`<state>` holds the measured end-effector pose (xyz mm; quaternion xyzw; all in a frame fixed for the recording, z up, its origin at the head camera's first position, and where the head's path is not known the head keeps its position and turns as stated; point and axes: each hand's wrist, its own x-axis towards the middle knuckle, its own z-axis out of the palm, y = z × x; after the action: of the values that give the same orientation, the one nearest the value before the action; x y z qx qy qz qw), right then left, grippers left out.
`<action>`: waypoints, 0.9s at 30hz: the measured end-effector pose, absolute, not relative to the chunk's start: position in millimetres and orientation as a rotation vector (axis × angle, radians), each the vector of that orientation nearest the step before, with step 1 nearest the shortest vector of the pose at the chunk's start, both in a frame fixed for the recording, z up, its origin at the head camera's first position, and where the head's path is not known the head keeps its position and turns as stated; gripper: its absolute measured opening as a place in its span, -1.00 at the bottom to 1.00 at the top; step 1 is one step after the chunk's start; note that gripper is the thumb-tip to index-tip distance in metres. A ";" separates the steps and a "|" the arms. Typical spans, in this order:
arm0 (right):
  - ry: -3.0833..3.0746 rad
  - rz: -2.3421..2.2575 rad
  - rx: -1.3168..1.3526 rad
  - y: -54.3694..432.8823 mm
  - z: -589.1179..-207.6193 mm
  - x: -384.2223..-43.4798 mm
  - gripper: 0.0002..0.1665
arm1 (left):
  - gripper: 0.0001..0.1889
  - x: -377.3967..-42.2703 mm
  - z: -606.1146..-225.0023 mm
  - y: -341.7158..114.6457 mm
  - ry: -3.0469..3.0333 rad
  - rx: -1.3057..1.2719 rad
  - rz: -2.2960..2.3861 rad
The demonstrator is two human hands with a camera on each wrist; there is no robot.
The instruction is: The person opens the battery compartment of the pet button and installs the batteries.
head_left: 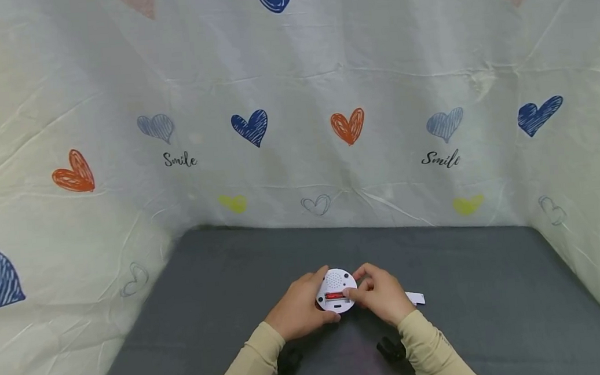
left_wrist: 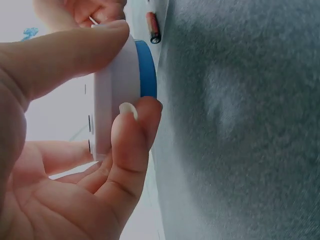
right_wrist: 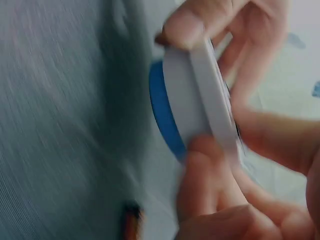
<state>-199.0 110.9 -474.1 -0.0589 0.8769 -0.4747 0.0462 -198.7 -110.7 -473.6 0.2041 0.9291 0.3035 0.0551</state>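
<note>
A round white battery-powered device (head_left: 334,275) with a speaker grille and a blue rim (left_wrist: 147,70) is held above the grey table. Its battery compartment faces up, with a red battery (head_left: 333,295) inside. My left hand (head_left: 300,306) grips the device by its left side, thumb at the near edge and fingers around the far side. On the other side, my right hand (head_left: 383,295) has its thumb pressed on the face at the battery's right end. Its curled fingers (right_wrist: 200,170) rest against the device's side.
A white flat piece (head_left: 415,298) lies on the grey tabletop (head_left: 222,274) beside the right wrist. An orange and black battery (left_wrist: 153,27) also lies on the table. Dark objects (head_left: 391,349) show under the wrists. A heart-printed white curtain (head_left: 299,170) surrounds the table.
</note>
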 end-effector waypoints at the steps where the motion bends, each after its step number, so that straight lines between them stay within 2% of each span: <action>1: 2.708 -1.422 -0.193 112.5 -472.3 -198.9 -0.77 | 0.06 -199.4 -473.9 -112.0 2.823 0.613 0.936; 6: 3.002 -1.157 -0.235 123.5 -469.8 -198.9 -0.93 | 0.04 -201.6 -476.0 -116.5 2.825 0.591 0.980; 11: 3.157 -0.903 -0.320 129.9 -477.1 -200.4 -0.85 | 0.03 -201.3 -478.5 -117.2 2.822 0.591 0.947; 20: 3.183 -0.822 -0.396 131.2 -488.8 -201.5 -0.79 | 0.03 -199.6 -481.7 -114.7 2.804 0.584 0.954; 27: 3.294 -0.811 -0.422 130.2 -482.7 -202.1 -0.84 | 0.05 -199.2 -480.4 -112.2 2.784 0.542 0.947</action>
<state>-202.1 130.2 -482.7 -0.1223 0.9543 -0.2351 -0.1381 -199.2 -112.2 -480.4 0.1808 0.9283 0.3159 0.0756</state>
